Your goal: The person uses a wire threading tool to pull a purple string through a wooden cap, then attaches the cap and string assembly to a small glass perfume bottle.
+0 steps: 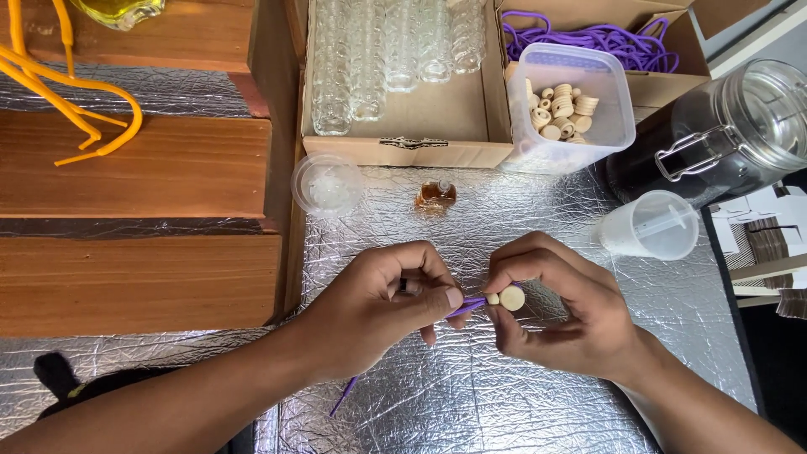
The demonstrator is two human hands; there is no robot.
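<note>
While the left hand pinches a purple cord, the right hand clamps 2 wooden beads.

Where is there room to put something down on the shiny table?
Bare foil lies in front of both hands. A smaller patch sits between the little amber bottle and the plastic cup. The far edge is crowded with boxes and a jar.

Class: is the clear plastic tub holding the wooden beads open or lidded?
Open: the tub has no lid, and the beads lie exposed inside.
</note>
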